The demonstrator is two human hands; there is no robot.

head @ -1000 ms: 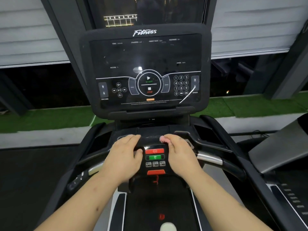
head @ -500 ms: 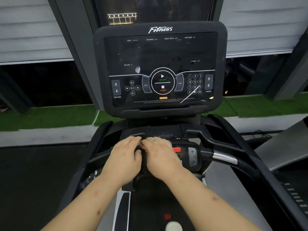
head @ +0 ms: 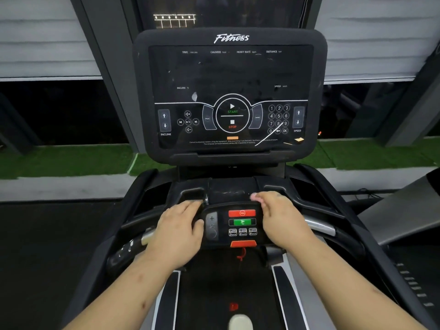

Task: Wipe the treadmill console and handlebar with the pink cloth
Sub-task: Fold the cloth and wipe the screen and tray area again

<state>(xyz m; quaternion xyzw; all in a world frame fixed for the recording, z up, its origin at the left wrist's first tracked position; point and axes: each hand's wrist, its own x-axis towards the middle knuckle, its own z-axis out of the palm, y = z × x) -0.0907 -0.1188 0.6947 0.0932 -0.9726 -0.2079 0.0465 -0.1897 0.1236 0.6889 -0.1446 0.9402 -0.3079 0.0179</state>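
The black treadmill console stands upright ahead, its dark screen smudged above the start and stop markings. Below it a small control pad with red and green buttons sits in the middle of the handlebar. My right hand holds the pink cloth against the bar at the pad's right; only a small pink edge shows past my fingertips. My left hand rests on the bar at the pad's left, thumb by the pad, with no cloth in it.
The treadmill belt runs below the pad, with a red safety cord hanging over it. Another machine's grey frame is at the right. Green turf and dark windows lie beyond the console.
My right hand has swept with the cloth from beside my left hand across to the pad's right side, uncovering the buttons. The left hand has stayed in place.
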